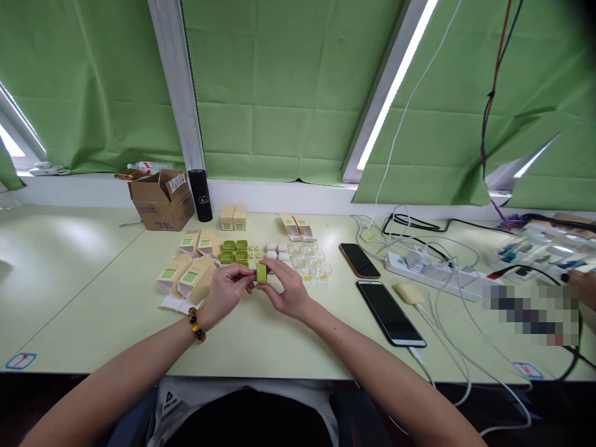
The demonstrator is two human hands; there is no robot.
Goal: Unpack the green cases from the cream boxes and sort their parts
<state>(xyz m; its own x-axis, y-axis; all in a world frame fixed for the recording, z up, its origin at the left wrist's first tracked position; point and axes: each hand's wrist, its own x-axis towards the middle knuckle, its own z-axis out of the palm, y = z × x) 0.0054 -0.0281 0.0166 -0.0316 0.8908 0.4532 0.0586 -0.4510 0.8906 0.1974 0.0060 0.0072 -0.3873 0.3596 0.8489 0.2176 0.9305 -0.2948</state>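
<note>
Pinching one small green plastic case between both hands, just before four similar green cases; folded cardboard boxes left of it unfilled.

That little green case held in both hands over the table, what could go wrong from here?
1. The green case is pinched only at fingertips by the left hand and right hand; it might slip and drop onto the table.
2. The clear trays and green cases lie just behind the hands, so a careless sweep could scatter them.
3. The phone lies close to the right forearm and could get nudged.
</note>
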